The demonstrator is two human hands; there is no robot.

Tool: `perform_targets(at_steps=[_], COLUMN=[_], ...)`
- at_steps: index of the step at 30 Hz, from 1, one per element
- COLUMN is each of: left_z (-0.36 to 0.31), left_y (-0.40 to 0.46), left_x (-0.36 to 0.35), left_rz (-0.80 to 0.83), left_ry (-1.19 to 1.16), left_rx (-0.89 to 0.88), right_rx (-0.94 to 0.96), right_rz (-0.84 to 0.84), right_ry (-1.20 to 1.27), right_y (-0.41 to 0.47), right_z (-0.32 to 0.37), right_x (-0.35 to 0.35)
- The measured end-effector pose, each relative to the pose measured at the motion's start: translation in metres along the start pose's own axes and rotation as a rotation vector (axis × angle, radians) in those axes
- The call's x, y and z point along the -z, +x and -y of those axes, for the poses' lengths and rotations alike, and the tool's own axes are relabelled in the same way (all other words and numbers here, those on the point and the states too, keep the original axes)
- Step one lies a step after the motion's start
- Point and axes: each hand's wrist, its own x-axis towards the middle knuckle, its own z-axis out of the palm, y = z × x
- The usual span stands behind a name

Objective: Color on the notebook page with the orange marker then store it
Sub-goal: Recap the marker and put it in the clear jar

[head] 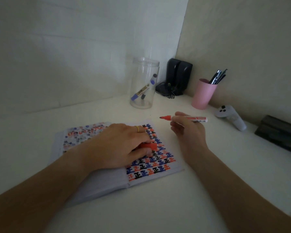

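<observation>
An open notebook (160,170) lies on the white desk, its right page filled with orange, blue and black marks. My left hand (118,145) rests on the notebook and holds the orange marker cap (149,146) between thumb and fingers. My right hand (188,132) is just right of the notebook, above the desk, gripping the uncapped orange marker (191,118). The marker lies roughly level with its tip pointing left, off the page.
A clear plastic jar (144,84) with two markers inside stands behind the notebook. A black speaker pair (178,76) sits in the corner. A pink cup (202,95) holds several pens. A white controller (230,116) and a dark box (279,133) lie at the right.
</observation>
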Motion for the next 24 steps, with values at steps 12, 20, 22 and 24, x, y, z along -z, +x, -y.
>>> perform_targets(at_steps=[12,20,22,24], left_z=[0.011,0.007,0.006,0.004], left_y=[0.005,0.005,0.006,0.006], left_x=[-0.001,-0.001,0.000,0.001], left_rz=[-0.290,-0.277,-0.275,-0.274], left_ry=[0.189,0.128,0.113,0.104], left_rx=[0.256,0.226,0.215,0.205], right_rx=[-0.018,0.022,0.027,0.020], right_rz=[0.197,0.283,0.327,0.368], right_ry=[0.186,0.030,-0.006,-0.020], right_y=[0.003,-0.006,-0.008,-0.010], right_z=[-0.006,-0.005,-0.005,-0.005], right_x=[0.006,0.002,0.001,0.000])
